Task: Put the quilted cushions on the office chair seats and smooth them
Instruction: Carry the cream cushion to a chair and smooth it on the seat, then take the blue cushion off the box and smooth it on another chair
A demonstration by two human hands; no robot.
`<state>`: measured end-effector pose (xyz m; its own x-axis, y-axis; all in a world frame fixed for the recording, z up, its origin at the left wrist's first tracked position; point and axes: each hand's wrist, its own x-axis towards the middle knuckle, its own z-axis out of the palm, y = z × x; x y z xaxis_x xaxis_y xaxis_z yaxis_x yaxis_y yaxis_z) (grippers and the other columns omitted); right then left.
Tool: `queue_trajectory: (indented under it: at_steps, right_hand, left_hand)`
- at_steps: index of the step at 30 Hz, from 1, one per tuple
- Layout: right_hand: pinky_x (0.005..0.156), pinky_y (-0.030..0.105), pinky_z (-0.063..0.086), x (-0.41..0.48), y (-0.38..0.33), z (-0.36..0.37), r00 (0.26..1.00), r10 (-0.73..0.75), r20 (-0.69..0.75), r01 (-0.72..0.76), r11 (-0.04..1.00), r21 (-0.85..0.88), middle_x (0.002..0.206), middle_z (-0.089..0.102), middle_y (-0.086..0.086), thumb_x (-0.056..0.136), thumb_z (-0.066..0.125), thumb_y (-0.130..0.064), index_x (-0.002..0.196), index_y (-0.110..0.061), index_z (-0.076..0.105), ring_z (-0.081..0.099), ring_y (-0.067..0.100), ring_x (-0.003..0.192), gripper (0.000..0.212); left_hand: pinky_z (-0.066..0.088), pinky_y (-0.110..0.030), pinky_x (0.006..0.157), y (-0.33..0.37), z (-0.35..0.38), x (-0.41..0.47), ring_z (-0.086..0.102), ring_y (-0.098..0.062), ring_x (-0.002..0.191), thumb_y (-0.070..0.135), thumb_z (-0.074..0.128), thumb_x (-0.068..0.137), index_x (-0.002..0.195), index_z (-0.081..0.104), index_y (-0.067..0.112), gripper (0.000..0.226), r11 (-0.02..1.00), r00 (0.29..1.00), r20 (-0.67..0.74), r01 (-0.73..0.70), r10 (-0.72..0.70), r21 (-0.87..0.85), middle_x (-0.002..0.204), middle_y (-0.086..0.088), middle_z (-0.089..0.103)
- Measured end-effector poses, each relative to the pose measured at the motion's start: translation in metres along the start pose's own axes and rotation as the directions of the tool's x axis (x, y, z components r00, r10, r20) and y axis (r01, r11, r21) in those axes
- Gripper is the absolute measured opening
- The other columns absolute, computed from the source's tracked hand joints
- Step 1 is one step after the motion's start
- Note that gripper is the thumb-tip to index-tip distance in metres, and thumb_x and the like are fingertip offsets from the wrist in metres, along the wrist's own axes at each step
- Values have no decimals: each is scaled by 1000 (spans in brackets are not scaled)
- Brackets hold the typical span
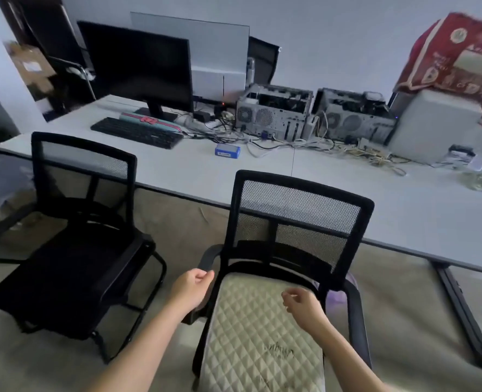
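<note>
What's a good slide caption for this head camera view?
Quilted cushion laid on near chair; both hands hover empty above it.

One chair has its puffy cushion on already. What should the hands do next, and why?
Probably press both palms down and smooth it. The quilted cushion already covers the near chair seat, and the left hand and right hand hover loosely curled near its back edge, holding nothing. After that, the other chair has a bare black seat, and no second cushion is in view.

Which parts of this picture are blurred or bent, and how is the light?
Head view: dim, soft light; the red bag at top right and the cardboard boxes at top left are smeared; the wide lens curves the desk edge; the quilted cushion looks fairly sharp.
</note>
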<state>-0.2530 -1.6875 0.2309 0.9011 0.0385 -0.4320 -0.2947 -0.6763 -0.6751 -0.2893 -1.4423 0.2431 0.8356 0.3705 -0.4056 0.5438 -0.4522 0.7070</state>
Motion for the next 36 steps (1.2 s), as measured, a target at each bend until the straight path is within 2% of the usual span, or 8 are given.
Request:
queue_trajectory:
  at_steps: [7, 11, 14, 17, 25, 28, 31, 36]
  right_hand:
    - [64, 25, 45, -29, -77, 17, 993, -113, 42, 111, 992, 58, 97, 69, 8, 92, 48, -26, 94, -20, 61, 64, 20, 85, 15]
    - [66, 27, 45, -43, -115, 49, 990, -130, 52, 124, 987, 107, 97, 70, 9, 93, 48, -27, 90, -20, 60, 65, 24, 91, 15]
    - [67, 26, 45, -53, -147, 87, 988, -145, 52, 135, 977, 164, 88, 68, 7, 94, 48, -24, 93, -14, 63, 63, 20, 82, 18]
    - [59, 23, 41, -62, -181, 139, 986, -154, 60, 138, 968, 208, 70, 61, 1, 93, 50, -21, 79, -15, 62, 57, 17, 68, 20]
    - [61, 26, 44, -88, -286, 288, 967, -220, 129, 191, 960, 207, 59, 58, -3, 92, 53, -17, 63, -22, 58, 55, 11, 53, 30]
    - [52, 18, 43, -102, -318, 331, 960, -231, 157, 189, 951, 246, 59, 58, -3, 91, 52, -17, 72, -18, 62, 52, 3, 44, 22]
    - [58, 27, 41, -112, -344, 370, 952, -235, 198, 178, 947, 267, 68, 63, -1, 91, 53, -22, 84, -17, 64, 53, 11, 54, 14]
    - [65, 26, 44, -118, -391, 422, 928, -254, 271, 209, 961, 183, 76, 65, -1, 93, 50, -25, 93, -17, 62, 59, 13, 67, 14]
  left_hand:
    - [40, -26, 83, 4, -61, -19, 58, -23, 112, 41, 45, 93, 105, 62, 14, 34, 998, 999, -39, -35, 33, -43, 119, -5, 65]
    - [42, -29, 89, -19, -102, -18, 58, -22, 114, 44, 45, 92, 104, 60, 18, 33, 998, 999, -33, -32, 30, -54, 115, -2, 64]
    - [39, -25, 83, -43, -141, -16, 58, -21, 112, 42, 47, 92, 94, 56, 21, 23, 996, 998, -58, -40, 35, -78, 106, -1, 63]
    - [40, -26, 85, -73, -191, -15, 58, -19, 111, 42, 47, 92, 97, 60, 21, 25, 995, 996, -83, -41, 33, -91, 98, 4, 59]
    - [39, -27, 87, -181, -331, -11, 55, -20, 114, 42, 45, 93, 119, 58, 12, 42, 991, 987, -154, 21, -41, -129, 115, -2, 60]
    - [39, -27, 87, -216, -372, -7, 56, -21, 114, 44, 46, 92, 119, 58, 12, 43, 985, 983, -165, 55, -81, -161, 115, -2, 61]
    - [43, -32, 92, -248, -410, -2, 58, -21, 110, 47, 48, 90, 115, 59, 13, 44, 971, 973, -183, 98, -139, -220, 114, -2, 64]
    - [44, -35, 95, -294, -465, 6, 59, -21, 110, 50, 48, 89, 112, 62, 14, 45, 950, 952, -226, 140, -206, -278, 112, -2, 67]
